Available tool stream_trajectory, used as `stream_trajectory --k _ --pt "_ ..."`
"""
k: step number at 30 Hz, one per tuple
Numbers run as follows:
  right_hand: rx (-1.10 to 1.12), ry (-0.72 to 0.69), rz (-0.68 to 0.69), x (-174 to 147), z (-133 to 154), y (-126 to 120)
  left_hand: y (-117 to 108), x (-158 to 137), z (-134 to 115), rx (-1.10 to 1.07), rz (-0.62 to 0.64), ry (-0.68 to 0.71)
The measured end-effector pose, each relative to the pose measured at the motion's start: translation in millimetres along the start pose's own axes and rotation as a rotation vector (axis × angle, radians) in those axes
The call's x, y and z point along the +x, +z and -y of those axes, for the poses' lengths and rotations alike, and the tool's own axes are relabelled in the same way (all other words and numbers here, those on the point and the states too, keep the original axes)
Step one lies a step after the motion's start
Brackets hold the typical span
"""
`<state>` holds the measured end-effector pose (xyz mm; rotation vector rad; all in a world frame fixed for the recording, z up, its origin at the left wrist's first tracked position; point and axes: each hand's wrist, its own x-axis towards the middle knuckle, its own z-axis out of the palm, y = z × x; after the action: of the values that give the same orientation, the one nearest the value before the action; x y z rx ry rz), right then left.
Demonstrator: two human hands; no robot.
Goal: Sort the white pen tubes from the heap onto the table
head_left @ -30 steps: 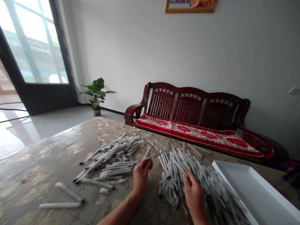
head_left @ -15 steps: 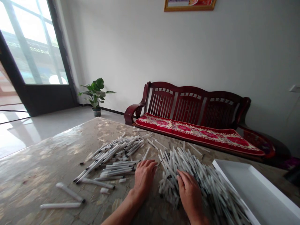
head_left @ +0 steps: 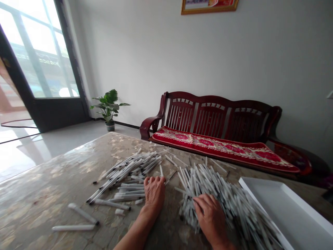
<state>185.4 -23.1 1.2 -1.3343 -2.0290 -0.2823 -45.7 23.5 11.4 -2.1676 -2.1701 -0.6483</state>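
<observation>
Shows cloudy white with black on the pens [head_left: 122,174], white on the tray [head_left: 288,208], pale flowers over the grey-brown tablecloth [head_left: 65,187], pink-and-cream florals over the red runner [head_left: 226,149].

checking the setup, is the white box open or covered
Open: the white box shows its floor, with no lid over the visible part.

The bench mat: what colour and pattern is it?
Red with pink flowers and cream patterning; the mat shows best in the head view.
</observation>
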Motion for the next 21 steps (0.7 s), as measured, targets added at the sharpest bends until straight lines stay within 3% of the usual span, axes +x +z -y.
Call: stream_trajectory --k 8,21 --pt "-0.077 0.008 -0.035 -1.4 -6.3 9.0 -0.2 0.3 -3.5 0.019 -0.047 -0.043" --pt "0.001 0.026 -0.134 -3.7 -7.0 6.4 -12.5 -0.8 -4.1 0.022 0.113 -0.012"
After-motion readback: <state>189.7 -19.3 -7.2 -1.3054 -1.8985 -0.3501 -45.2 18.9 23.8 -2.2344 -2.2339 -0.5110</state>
